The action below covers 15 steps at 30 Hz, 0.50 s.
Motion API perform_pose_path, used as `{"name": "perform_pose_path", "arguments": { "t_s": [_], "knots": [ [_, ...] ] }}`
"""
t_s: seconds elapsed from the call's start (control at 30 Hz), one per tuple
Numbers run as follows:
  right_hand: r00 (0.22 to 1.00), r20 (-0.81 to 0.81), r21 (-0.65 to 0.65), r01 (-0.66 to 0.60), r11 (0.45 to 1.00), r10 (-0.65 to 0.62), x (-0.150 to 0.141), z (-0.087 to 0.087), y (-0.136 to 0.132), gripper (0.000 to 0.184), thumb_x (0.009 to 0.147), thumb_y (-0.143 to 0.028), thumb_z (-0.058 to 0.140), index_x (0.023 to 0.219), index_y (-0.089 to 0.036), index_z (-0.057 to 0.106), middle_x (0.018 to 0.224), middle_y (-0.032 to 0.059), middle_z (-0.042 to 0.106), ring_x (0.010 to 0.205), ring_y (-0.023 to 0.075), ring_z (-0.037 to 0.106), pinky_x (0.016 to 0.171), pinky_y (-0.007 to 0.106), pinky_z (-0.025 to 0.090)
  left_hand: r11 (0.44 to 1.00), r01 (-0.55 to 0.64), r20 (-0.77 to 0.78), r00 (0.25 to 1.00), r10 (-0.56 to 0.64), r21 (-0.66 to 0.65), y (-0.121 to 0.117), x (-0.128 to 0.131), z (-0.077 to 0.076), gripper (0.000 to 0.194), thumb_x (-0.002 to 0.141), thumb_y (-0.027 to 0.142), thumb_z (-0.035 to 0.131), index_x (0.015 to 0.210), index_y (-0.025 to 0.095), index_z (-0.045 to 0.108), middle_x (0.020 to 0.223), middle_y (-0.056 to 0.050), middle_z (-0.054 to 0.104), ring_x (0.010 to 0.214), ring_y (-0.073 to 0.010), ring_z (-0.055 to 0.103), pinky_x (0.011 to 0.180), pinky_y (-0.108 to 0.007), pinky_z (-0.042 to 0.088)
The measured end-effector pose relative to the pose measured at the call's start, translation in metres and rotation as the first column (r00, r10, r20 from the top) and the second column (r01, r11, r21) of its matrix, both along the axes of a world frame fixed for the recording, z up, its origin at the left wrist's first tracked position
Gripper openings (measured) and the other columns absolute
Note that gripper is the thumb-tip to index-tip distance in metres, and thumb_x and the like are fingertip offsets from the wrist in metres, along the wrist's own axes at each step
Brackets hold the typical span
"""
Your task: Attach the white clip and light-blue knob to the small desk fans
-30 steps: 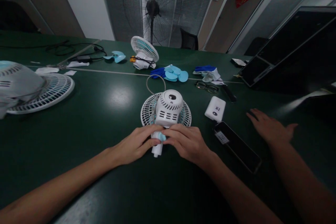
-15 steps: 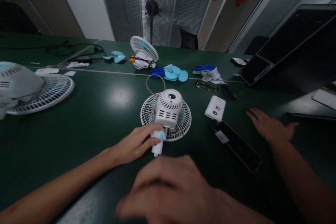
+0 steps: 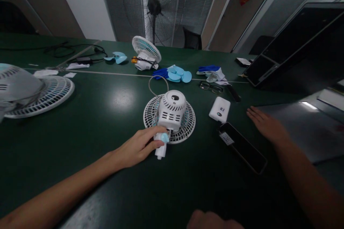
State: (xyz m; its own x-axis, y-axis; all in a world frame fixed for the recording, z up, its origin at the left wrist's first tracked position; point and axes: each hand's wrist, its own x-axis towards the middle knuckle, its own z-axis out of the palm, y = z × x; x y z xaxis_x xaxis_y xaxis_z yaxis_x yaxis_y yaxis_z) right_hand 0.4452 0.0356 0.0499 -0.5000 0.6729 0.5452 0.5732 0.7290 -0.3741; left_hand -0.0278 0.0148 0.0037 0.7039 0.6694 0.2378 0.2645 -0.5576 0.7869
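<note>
Face down on the table lies a small white desk fan (image 3: 172, 109), its round grille under the motor housing. My left hand (image 3: 143, 146) is closed around the white neck piece (image 3: 160, 152) with a light-blue knob at the fan's near side. Flat on the table at the right, my right hand (image 3: 267, 125) has its fingers stretched out and holds nothing. A white power bank (image 3: 220, 110) and a black phone (image 3: 244, 148) lie between it and the fan. Another person's hand (image 3: 212, 221) shows partly at the bottom edge, its fingers mostly cut off.
Another fan (image 3: 37, 91) lies at the left and a third fan (image 3: 146, 53) at the back. Light-blue blades (image 3: 179, 74), gloves (image 3: 212, 73) and glasses (image 3: 211, 87) lie beyond my fan. A large black case (image 3: 298, 50) stands at the right, behind a grey glossy panel (image 3: 303, 125).
The other person's blurred hand has dropped from in front of the camera to the bottom edge. My right hand has shifted slightly left; my left hand keeps its hold.
</note>
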Motion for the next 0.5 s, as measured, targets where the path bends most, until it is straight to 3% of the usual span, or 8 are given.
{"name": "perform_pose_path", "arguments": {
  "t_s": [0.07, 0.13, 0.23, 0.37, 0.5],
  "knots": [
    [1.000, -0.022, 0.099, 0.020, 0.995, -0.018, 0.028, -0.009, 0.008, 0.029, 0.106, -0.052, 0.046, 0.125, -0.063, 0.065, 0.082, -0.0060, 0.076, 0.087, 0.0203, 0.076, 0.043, 0.039, 0.055, 1.000, -0.002, 0.001, 1.000, 0.002, -0.002, 0.000, 0.000, 0.000, 0.032, 0.111, 0.035, 0.048, 0.140, 0.024, 0.054, 0.125, -0.008, 0.067, 0.106, -0.0213, 0.066, 0.095, -0.035, 0.054],
    [0.992, -0.099, 0.210, 0.093, 0.973, -0.073, 0.036, -0.019, 0.010, 0.028, 0.106, -0.048, 0.049, 0.120, -0.055, 0.071, 0.083, -0.0025, 0.075, 0.089, 0.0226, 0.074, 0.052, 0.040, 0.056, 1.000, -0.002, 0.002, 1.000, 0.002, -0.003, 0.000, 0.000, 0.000, 0.032, 0.111, 0.034, 0.048, 0.140, 0.024, 0.053, 0.125, -0.007, 0.067, 0.106, -0.0210, 0.066, 0.094, -0.034, 0.054],
    [0.991, -0.108, 0.189, 0.093, 0.977, -0.074, 0.025, -0.026, 0.006, 0.024, 0.101, -0.048, 0.056, 0.116, -0.055, 0.073, 0.079, -0.0013, 0.073, 0.097, 0.0258, 0.072, 0.062, 0.041, 0.058, 1.000, 0.010, 0.008, 1.000, -0.010, -0.011, -0.001, 0.000, 0.001, 0.031, 0.111, 0.035, 0.047, 0.140, 0.024, 0.053, 0.123, -0.007, 0.067, 0.104, -0.0206, 0.066, 0.092, -0.033, 0.054],
    [0.989, -0.090, 0.182, 0.135, 0.974, -0.120, 0.022, -0.026, 0.004, 0.031, 0.100, -0.054, 0.053, 0.127, -0.063, 0.065, 0.075, -0.0013, 0.072, 0.094, 0.0276, 0.073, 0.055, 0.043, 0.058, 1.000, 0.014, 0.012, 1.000, -0.014, -0.017, -0.001, 0.000, 0.003, 0.031, 0.111, 0.034, 0.048, 0.140, 0.024, 0.052, 0.123, -0.007, 0.067, 0.104, -0.0211, 0.065, 0.093, -0.034, 0.053],
    [0.999, -0.029, 0.212, 0.027, 0.977, -0.021, 0.028, -0.016, 0.012, 0.037, 0.102, -0.058, 0.045, 0.137, -0.063, 0.057, 0.082, -0.0006, 0.075, 0.092, 0.0293, 0.073, 0.051, 0.045, 0.059, 1.000, 0.007, -0.003, 1.000, -0.007, -0.015, -0.001, 0.000, 0.002, 0.031, 0.111, 0.034, 0.048, 0.141, 0.024, 0.052, 0.124, -0.007, 0.067, 0.104, -0.0214, 0.066, 0.094, -0.035, 0.053]
  ]
}}
